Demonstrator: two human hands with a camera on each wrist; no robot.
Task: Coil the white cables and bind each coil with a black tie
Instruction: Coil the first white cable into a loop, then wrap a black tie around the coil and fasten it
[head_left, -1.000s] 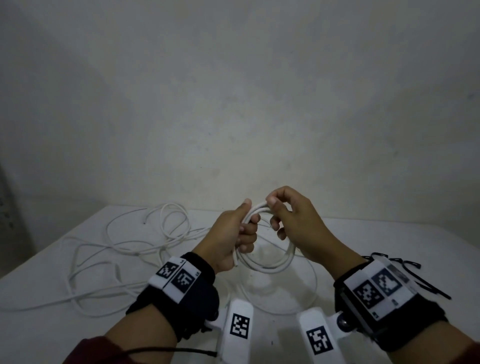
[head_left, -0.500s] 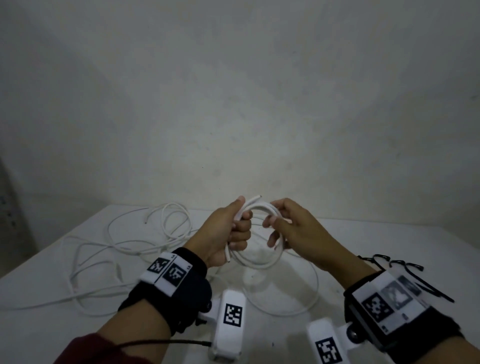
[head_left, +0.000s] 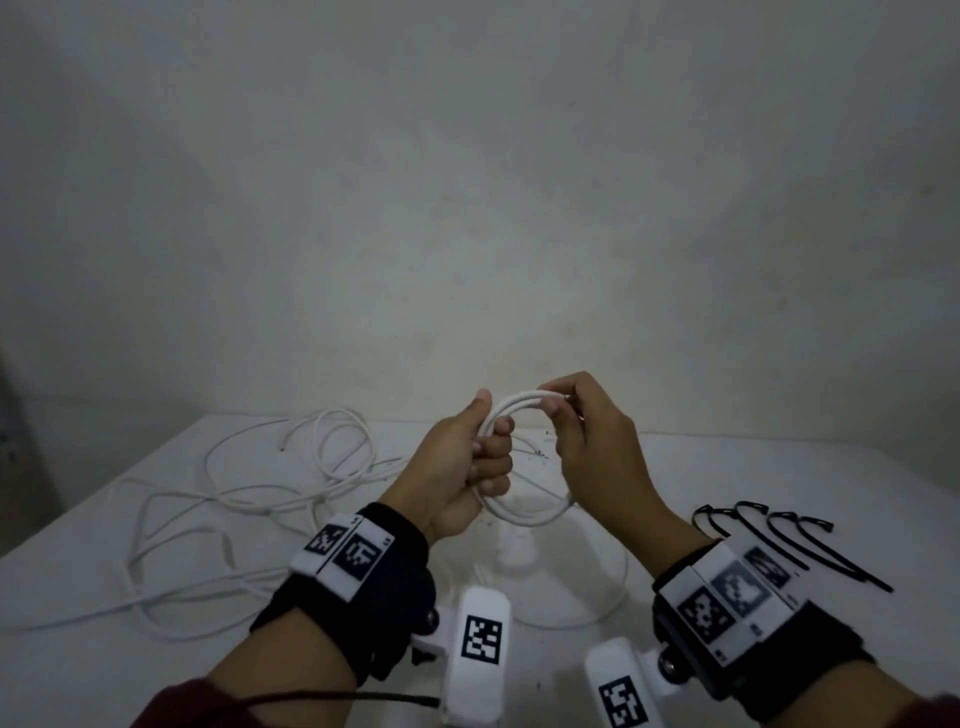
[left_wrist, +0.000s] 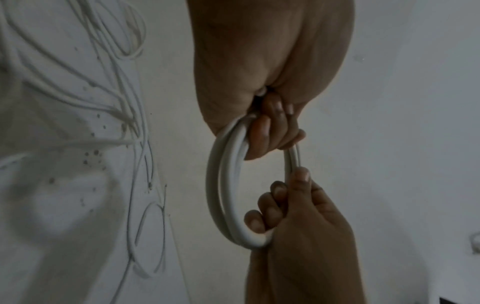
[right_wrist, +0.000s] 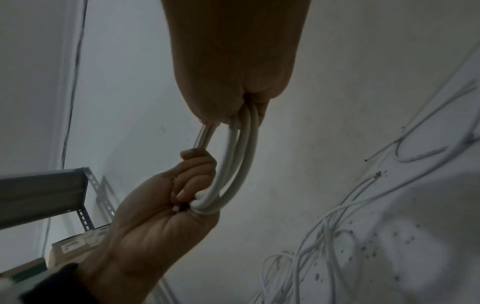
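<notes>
Grip, left: left hand (head_left: 462, 467) has its fingers curled around one side of the coil (head_left: 524, 457), thumb lying along the top strand.
Grip, right: right hand (head_left: 592, 452) pinches the upper arc of that coil between thumb and fingertips, and its curled fingers (left_wrist: 267, 207) hook through the loop.
Coil: several turns of white cable (left_wrist: 226, 195) gathered into a small ring, held up in the air between both hands, above the middle of the desk (head_left: 779, 478) and clear of its surface. No tie is seen on it.
Cable end: a short cut tip sticks out by the right thumb at the top of the ring.
Loose cables: loose cables (head_left: 270, 483), white, sprawl in open loops over the left half of the desk, reaching toward the far edge; one large thin loop lies on the desk under the hands.
Ties: black ties (head_left: 769, 535), three or so, lie side by side near the right edge, just beyond the right wrist.
Wrists: wrist bands (head_left: 358, 571) are black with square printed markers, one on each arm.
Beyond the desk: a metal shelf (right_wrist: 52, 191) stands to the left.
</notes>
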